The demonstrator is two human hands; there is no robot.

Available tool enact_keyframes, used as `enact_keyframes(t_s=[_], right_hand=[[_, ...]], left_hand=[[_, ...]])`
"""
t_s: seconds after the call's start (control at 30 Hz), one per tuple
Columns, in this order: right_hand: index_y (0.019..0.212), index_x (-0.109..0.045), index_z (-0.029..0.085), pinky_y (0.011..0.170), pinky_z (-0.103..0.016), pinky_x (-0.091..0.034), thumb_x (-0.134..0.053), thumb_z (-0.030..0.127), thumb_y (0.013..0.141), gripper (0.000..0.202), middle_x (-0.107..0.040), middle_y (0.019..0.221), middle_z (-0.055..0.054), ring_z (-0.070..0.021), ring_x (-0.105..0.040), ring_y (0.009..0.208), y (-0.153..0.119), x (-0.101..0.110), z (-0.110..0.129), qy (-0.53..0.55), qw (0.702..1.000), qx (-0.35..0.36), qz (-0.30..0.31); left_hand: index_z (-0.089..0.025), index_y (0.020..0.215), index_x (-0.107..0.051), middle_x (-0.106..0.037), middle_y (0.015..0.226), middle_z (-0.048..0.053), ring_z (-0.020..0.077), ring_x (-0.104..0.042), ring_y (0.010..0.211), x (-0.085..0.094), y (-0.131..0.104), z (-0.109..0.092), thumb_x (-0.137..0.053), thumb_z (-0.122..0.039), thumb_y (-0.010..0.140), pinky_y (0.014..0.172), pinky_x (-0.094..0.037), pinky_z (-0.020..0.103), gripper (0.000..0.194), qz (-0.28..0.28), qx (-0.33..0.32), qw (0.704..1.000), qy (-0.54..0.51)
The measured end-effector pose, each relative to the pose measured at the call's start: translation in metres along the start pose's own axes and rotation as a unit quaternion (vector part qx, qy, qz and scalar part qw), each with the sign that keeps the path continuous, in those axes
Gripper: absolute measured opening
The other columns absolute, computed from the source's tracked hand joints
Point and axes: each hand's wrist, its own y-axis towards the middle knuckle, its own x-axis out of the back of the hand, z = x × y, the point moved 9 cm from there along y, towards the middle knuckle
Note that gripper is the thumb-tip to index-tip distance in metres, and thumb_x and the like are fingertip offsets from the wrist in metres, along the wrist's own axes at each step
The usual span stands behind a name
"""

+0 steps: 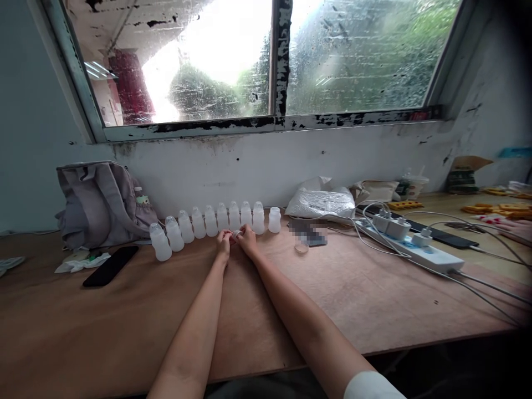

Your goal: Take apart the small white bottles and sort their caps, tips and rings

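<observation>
My left hand point(225, 244) and my right hand point(246, 239) meet at the middle of the wooden table, fingers closed around a small whitish piece point(237, 234) between them. Just behind them stands a curved row of several frosted white bottles with domed tops, such as the one at the left end point(160, 243) and the one behind my right hand point(258, 218). At the row's right end a bottle point(274, 220) has no dome on it. A small round clear piece point(301, 249) lies farther right on the table.
A grey backpack point(100, 194) leans at the back left, with a black phone point(111, 266) and tissues point(82, 262) before it. Rightward are a silvery bag point(322, 200), a power strip point(432, 256) with cables and a dark phone point(444, 235). Another person's hand point(515, 226) shows at the right edge.
</observation>
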Motion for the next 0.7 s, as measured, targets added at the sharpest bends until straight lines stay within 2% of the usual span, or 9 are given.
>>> enact_keyframes(t_s=[0.13, 0.23, 0.37, 0.53, 0.6, 0.7], right_hand=[[0.069, -0.045, 0.018, 0.056, -0.022, -0.035, -0.047, 0.028, 0.066, 0.010, -0.052, 0.063, 0.000, -0.0135, -0.049, 0.059, 0.001, 0.012, -0.001, 0.025, 0.999, -0.001, -0.043], [0.065, -0.046, 0.019, 0.052, -0.021, -0.035, -0.048, 0.027, 0.065, 0.009, -0.051, 0.057, 0.002, -0.0122, -0.048, 0.053, 0.001, 0.012, 0.001, 0.049, 0.998, 0.019, -0.030], [0.068, -0.049, 0.019, 0.053, -0.021, -0.037, -0.049, 0.019, 0.062, 0.006, -0.052, 0.058, 0.003, -0.0117, -0.049, 0.054, 0.000, 0.008, 0.006, 0.049, 0.998, 0.046, -0.018], [0.076, -0.052, 0.021, 0.060, -0.022, -0.039, -0.044, 0.010, 0.062, 0.019, -0.057, 0.070, 0.002, -0.0118, -0.052, 0.062, -0.002, 0.009, 0.013, 0.046, 0.996, 0.070, -0.019], [0.079, -0.051, 0.020, 0.064, -0.023, -0.040, -0.041, 0.010, 0.064, 0.020, -0.056, 0.077, -0.001, -0.0130, -0.051, 0.068, -0.002, 0.019, 0.011, 0.041, 0.996, 0.053, -0.057], [0.087, -0.046, 0.017, 0.069, -0.026, -0.040, -0.036, 0.009, 0.066, 0.024, -0.052, 0.087, -0.007, -0.0154, -0.049, 0.076, -0.001, 0.048, -0.005, 0.031, 0.986, -0.015, -0.164]], left_hand=[[-0.016, 0.080, -0.050, -0.052, 0.067, -0.001, 0.0088, -0.052, 0.052, 0.003, -0.004, -0.004, -0.060, -0.030, 0.064, 0.050, -0.045, 0.023, 0.023, -0.023, 0.003, 0.999, -0.028], [-0.015, 0.085, -0.052, -0.055, 0.073, 0.002, 0.0089, -0.053, 0.053, 0.001, -0.004, -0.004, -0.066, -0.033, 0.060, 0.049, -0.044, 0.022, 0.033, -0.017, 0.005, 0.999, -0.035], [-0.014, 0.077, -0.055, -0.055, 0.070, 0.002, 0.0088, -0.053, 0.056, 0.002, -0.004, -0.002, -0.069, -0.030, 0.056, 0.051, -0.044, 0.021, 0.030, -0.015, -0.004, 0.999, -0.037], [-0.015, 0.070, -0.051, -0.052, 0.064, -0.001, 0.0077, -0.051, 0.054, 0.009, -0.003, -0.001, -0.070, -0.026, 0.055, 0.052, -0.044, 0.021, 0.027, -0.034, -0.014, 0.999, -0.034], [-0.015, 0.067, -0.049, -0.050, 0.061, -0.002, 0.0070, -0.050, 0.052, 0.009, -0.003, -0.002, -0.068, -0.027, 0.057, 0.052, -0.044, 0.021, 0.025, -0.035, -0.019, 0.999, -0.030], [-0.015, 0.064, -0.048, -0.049, 0.059, -0.003, 0.0071, -0.050, 0.051, 0.009, -0.004, -0.004, -0.066, -0.027, 0.060, 0.052, -0.043, 0.021, 0.022, -0.031, -0.024, 0.999, -0.024]])
